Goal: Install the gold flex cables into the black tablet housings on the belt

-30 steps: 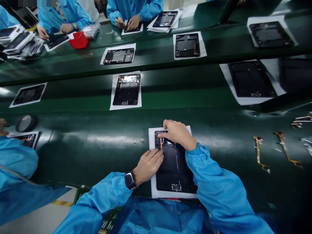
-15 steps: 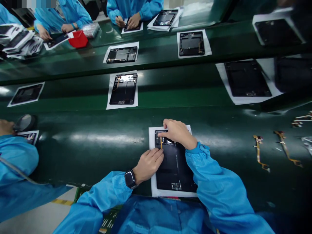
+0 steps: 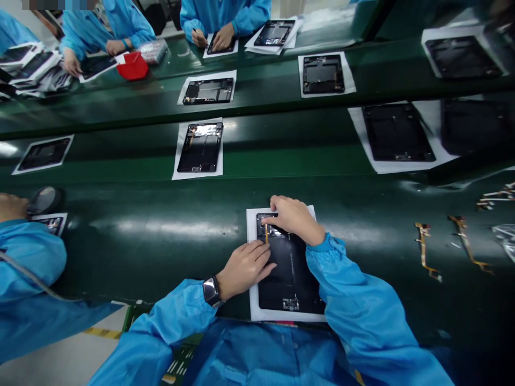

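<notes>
An open black tablet housing [image 3: 281,279] lies on a white sheet [image 3: 252,268] right before me. An orange flex cable [image 3: 266,234] runs down its upper left part. My right hand [image 3: 295,215] reaches over the housing's top edge, fingers bent, one fingertip pressing on the cable's upper end. My left hand [image 3: 247,268], wearing a black watch, rests over the left edge with its fingers stretched out. Its fingertips touch the cable's lower end, and the thumb is spread apart over the housing. What lies under the right palm is hidden.
Loose flex cables [image 3: 426,252] lie on the green bench [image 3: 161,257] at right. Several tablet housings on sheets, such as one housing [image 3: 200,147], sit on the line ahead. A co-worker's sleeve [image 3: 32,262] is at left; others work across, near a red bin [image 3: 132,66].
My left thumb has spread away from the fingers, and that hand has shifted slightly. My right hand stays at the cable's upper end. Housings on the line ahead have shifted slightly left.
</notes>
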Demonstrator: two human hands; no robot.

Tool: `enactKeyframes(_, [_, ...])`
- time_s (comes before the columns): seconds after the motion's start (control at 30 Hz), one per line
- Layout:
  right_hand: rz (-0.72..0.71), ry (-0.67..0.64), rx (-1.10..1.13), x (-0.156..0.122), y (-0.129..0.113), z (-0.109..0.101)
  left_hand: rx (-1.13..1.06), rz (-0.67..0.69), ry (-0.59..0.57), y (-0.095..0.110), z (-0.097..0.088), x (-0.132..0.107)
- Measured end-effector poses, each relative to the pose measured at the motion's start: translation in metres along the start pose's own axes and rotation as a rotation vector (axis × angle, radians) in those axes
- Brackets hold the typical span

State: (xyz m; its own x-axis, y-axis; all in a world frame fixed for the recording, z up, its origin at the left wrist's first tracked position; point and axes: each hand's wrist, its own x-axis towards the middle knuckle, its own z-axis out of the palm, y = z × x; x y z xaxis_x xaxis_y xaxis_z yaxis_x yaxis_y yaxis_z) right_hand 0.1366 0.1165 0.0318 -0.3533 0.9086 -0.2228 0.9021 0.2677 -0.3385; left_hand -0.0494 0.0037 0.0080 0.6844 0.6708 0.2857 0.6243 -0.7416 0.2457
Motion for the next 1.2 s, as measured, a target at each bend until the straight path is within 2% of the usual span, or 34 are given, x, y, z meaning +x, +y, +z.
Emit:
enactKeyframes(0.1, [-0.083,-0.028,0.125,-0.013,0.002,-0.013,-0.096,0.015,0.005,-0.010,-0.004,0.004])
enactKeyframes(0.23, [-0.204,-0.100,0.293,-0.043,0.005,-0.027,-0.089,0.068,-0.132,-0.023,-0.009,0.006])
enactKeyframes(0.3, [-0.177,-0.110,0.329,-0.061,0.006,-0.030,-0.080,0.090,-0.188,-0.026,-0.012,0.005])
enactKeyframes(0.43, [-0.022,-0.057,0.420,-0.099,0.014,-0.026,-0.085,0.144,-0.221,-0.027,-0.020,0.003])
enactKeyframes(0.53, [0.069,-0.005,0.444,-0.126,0.017,-0.016,-0.084,0.164,-0.235,-0.025,-0.022,0.001])
enactKeyframes(0.63, [0.079,0.079,0.425,-0.143,0.007,-0.001,-0.112,0.152,-0.232,-0.025,-0.021,-0.001])
enactKeyframes(0.73, [0.014,0.138,0.370,-0.146,-0.012,0.014,-0.195,0.122,-0.177,-0.027,-0.019,-0.004])
enactKeyframes(0.87, [-0.107,0.128,0.184,-0.133,-0.036,0.026,-0.304,0.059,-0.124,-0.035,-0.017,-0.009])
enactKeyframes(1.03, [-0.197,0.111,-0.035,-0.119,-0.048,0.030,-0.327,0.018,-0.091,-0.042,-0.015,-0.013])
enactKeyframes(1.2, [-0.233,0.081,-0.124,-0.115,-0.056,0.030,-0.348,0.013,-0.087,-0.041,-0.014,-0.015])
